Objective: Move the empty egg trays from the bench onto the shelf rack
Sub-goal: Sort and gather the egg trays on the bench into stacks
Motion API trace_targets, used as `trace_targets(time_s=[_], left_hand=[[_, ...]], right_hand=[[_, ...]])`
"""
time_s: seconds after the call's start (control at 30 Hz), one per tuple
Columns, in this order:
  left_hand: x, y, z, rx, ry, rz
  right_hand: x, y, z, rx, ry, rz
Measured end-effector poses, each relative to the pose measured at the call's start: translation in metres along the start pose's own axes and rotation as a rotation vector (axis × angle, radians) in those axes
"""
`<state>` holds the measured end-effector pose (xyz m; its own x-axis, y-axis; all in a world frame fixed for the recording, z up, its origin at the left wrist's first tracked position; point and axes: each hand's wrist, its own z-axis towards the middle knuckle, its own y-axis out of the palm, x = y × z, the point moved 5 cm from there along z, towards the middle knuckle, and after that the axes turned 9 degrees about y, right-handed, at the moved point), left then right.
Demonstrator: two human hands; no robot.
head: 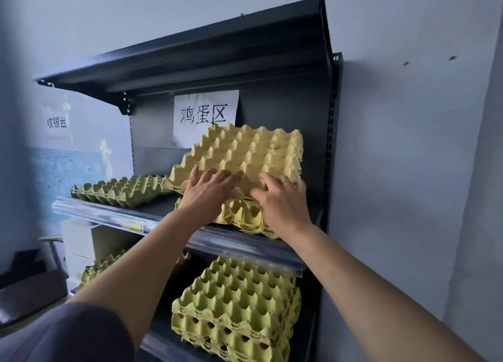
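bare shelf (162, 206) between green trays (122, 190) and yellow stack (241, 216), top shelf (190, 59) overhanging above

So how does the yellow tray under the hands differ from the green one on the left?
The yellow tray is tilted atop a yellow stack; the green tray lies flat on the shelf. The left hand and right hand touch the yellow tray; the green tray is untouched. Both are empty.

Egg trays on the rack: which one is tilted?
The top yellow tray on the middle shelf, under the left hand and right hand, slopes; the green tray beside it and the lower stack lie flat.
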<state>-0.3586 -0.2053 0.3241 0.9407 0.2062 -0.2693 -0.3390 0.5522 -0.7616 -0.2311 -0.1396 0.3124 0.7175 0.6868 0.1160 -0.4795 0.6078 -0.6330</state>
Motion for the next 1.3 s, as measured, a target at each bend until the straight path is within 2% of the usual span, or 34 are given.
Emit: trace_targets(time_s=[0.07,0.17,0.23,0.4,0.57,0.7,0.8,0.9,1.13,1.3], left_hand=[[-0.012,0.010,0.008,-0.023,-0.033,-0.014],[-0.020,0.029,0.011,-0.053,-0.056,-0.116],[-0.021,0.040,0.009,-0.034,-0.046,-0.180],[-0.028,0.051,0.008,0.120,-0.013,-0.183],[-0.031,0.055,0.011,0.110,0.024,-0.210],[-0.026,0.050,0.010,0.143,0.093,-0.278],[-0.026,0.047,0.008,0.233,0.119,-0.292],[-0.024,0.038,0.007,0.346,0.145,-0.295],[0.021,0.010,0.014,0.477,0.266,-0.291],[0.079,-0.007,0.020,0.518,0.389,-0.257]], right_hand=[[-0.009,0.007,0.013,-0.006,0.015,0.017],[-0.017,0.022,0.021,-0.128,0.016,0.016],[-0.019,0.026,0.023,-0.144,0.031,0.026],[-0.020,0.031,0.026,-0.081,0.038,-0.022],[-0.027,0.031,0.019,0.056,0.102,-0.111],[-0.030,0.029,0.018,0.043,0.134,-0.128],[-0.031,0.029,0.017,0.019,0.152,-0.088],[-0.027,0.025,0.015,0.091,0.168,-0.041],[0.009,0.005,-0.010,0.214,0.256,-0.006],[0.064,-0.004,-0.048,0.156,0.307,-0.084]])
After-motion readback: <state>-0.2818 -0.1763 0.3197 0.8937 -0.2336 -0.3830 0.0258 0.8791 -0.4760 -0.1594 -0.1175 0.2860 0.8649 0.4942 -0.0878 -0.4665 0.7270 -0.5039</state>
